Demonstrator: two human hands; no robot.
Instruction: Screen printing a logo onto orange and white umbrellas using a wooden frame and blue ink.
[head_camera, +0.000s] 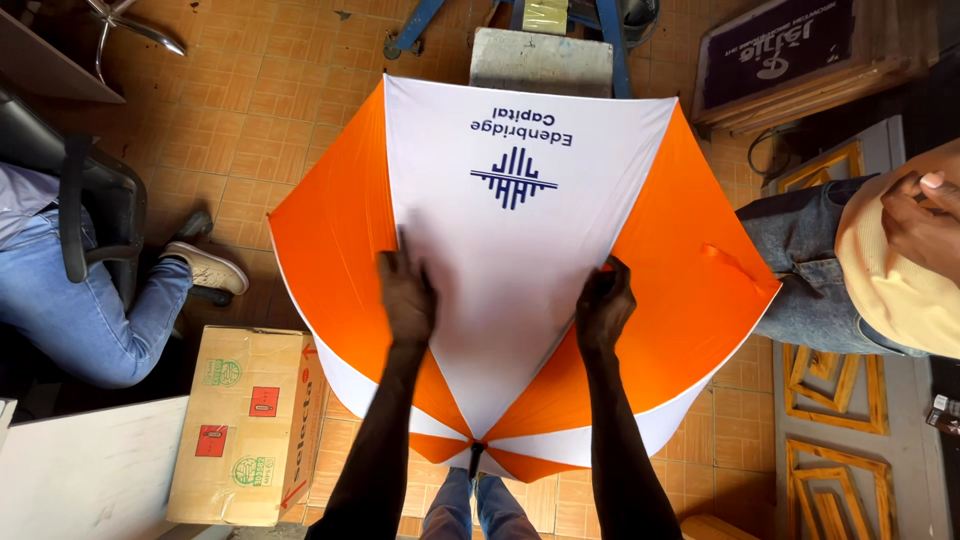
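Open umbrella canopy (520, 230) is sitting mid-floor, spreading toward the far side, its tip near the person's knees. Left hand (406, 298) and right hand (604, 305) are pressing on the canopy, either side of the middle panel. Cardboard box (250, 425) is lying on the floor left of the canopy, touching its near-left edge. A seated person's leg (90, 310) is resting farther left. Another person's hand (920, 225) is sitting at the right edge. Picture frames (830, 400) are lying near right.

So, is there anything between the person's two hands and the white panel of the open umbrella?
Nothing visible stands between them. The left hand and the right hand both lie flat on the white panel of the orange and white umbrella, in direct contact with the fabric.
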